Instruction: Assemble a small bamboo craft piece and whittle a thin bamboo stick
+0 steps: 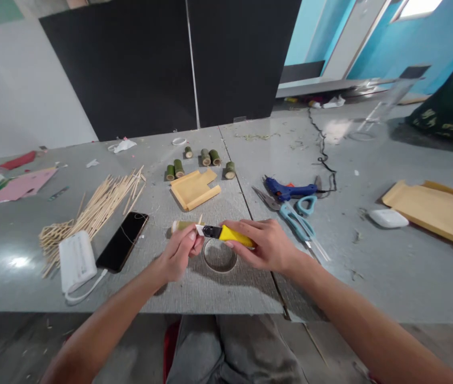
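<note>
My right hand point(268, 245) is closed around a yellow utility knife point(230, 234), its black head and blade pointing left. My left hand point(180, 253) is closed on a short green bamboo piece point(182, 225) that lies on the grey table point(210, 288), thumb close to the blade tip. The blade meets the bamboo's right end. A roll of clear tape point(220, 257) lies flat just below the knife, between my two hands.
Several short bamboo segments point(206, 157) and a tan bamboo slab point(195, 189) lie behind my hands. A bundle of thin sticks point(98, 205), a black phone point(122, 241) and a white power bank point(76, 261) sit left. Teal scissors point(296, 216), a blue glue gun point(290, 189), and tan board point(438, 210) lie right.
</note>
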The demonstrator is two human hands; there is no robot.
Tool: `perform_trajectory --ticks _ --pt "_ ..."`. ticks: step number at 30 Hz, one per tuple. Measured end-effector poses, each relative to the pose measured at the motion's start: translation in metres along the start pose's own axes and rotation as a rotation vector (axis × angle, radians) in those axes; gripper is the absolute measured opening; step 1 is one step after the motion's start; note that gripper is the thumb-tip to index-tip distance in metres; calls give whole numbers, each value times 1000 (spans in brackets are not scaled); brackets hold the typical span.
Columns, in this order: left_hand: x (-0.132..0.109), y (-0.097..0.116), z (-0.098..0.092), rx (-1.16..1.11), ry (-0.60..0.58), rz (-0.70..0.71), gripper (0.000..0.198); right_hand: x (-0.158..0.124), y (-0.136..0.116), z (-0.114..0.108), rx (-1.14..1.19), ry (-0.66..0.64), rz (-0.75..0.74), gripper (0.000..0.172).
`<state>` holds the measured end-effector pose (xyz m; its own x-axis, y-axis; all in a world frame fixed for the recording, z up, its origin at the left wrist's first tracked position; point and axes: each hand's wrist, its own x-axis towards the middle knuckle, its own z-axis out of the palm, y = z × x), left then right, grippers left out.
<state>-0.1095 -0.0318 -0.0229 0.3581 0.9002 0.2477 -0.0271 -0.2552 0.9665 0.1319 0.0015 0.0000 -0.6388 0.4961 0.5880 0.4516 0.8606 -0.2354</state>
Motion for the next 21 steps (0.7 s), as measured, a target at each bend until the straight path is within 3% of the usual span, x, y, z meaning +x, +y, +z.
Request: perform_trajectory --ticks 8,12,17,19,21 --pt "2 7 0 247 -3 72 43 0 -6 -3 -29 -28 32 36" --pt "1 6 1 261 10 58 43 0 0 -1 -109 -14 73 37" --pt "-5 4 9 171 -116 42 39 -4 27 -8 -312 180 264 38" --pt "-5 2 9 113 -76 37 40 -6 28 -11 -239 271 267 37" --pt "-2 0 6 66 -25 34 41 -5 22 -11 -119 261 225 37"
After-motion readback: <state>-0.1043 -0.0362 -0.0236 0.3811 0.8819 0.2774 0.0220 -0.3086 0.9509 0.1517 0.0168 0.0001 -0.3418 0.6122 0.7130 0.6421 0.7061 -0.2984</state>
